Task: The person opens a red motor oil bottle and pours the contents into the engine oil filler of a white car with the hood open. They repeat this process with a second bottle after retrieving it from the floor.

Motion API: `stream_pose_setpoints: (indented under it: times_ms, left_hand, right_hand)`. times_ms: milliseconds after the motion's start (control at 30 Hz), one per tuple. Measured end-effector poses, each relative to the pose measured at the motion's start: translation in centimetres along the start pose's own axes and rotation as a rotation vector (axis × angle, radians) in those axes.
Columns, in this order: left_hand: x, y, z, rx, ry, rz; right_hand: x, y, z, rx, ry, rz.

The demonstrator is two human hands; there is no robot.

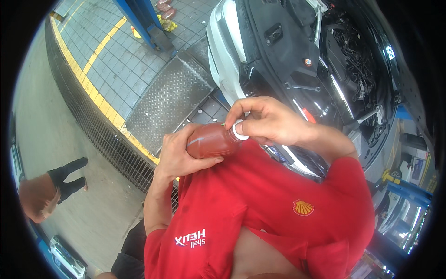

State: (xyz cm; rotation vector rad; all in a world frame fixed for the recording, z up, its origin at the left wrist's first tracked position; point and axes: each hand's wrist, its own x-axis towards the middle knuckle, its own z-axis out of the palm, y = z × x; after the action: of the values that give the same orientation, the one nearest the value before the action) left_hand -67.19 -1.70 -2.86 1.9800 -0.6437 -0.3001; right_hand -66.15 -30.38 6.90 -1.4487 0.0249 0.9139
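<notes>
A reddish-brown plastic bottle (213,141) lies tilted on its side in front of my chest, its neck toward the right. My left hand (176,153) is wrapped round the bottle's base end, with the thumb along its near side. At the neck, my right hand (269,122) pinches the white cap (239,130) between thumb and fingers. The cap sits at the bottle's mouth; whether it is loose or tight I cannot tell. Part of the bottle's body is hidden behind my left fingers.
Ahead to the right stands a white car (227,44) with its engine bay (355,60) exposed. A wrench (303,87) rests on its front trim. A metal tread plate (169,88), a blue lift post (144,21) and a floor grating (97,125) lie left. Another person (42,195) walks far left.
</notes>
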Motion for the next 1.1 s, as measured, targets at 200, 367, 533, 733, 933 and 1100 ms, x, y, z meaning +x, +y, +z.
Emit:
stream_pose_setpoints:
  times_ms: [200, 367, 533, 733, 933, 1100]
  left_hand:
    - [0.2, 0.1, 0.3, 0.032, 0.020, -0.003]
    - [0.2, 0.7, 0.9, 0.079, 0.057, -0.016]
    - [0.5, 1.0, 1.1, 0.141, 0.065, -0.045]
    - [0.4, 0.0, 0.2, -0.049, 0.111, -0.038]
    - [0.5, -0.4, -0.2, -0.037, 0.127, -0.036]
    - [0.2, -0.2, 0.0, -0.017, 0.140, -0.078]
  right_hand:
    - [-0.1, 1.0, 0.6, -0.017, 0.090, -0.106]
    - [0.0, 1.6, 0.6, -0.037, 0.147, -0.118]
    - [0.7, 1.5, 0.0, 0.005, 0.150, -0.052]
    - [0.1, 0.6, -0.9, -0.267, 0.242, -0.363]
    - [-0.6, -0.5, -0.5, -0.792, 0.243, -0.604]
    - [-0.3, -1.0, 0.4, -0.839, 0.233, -0.646]
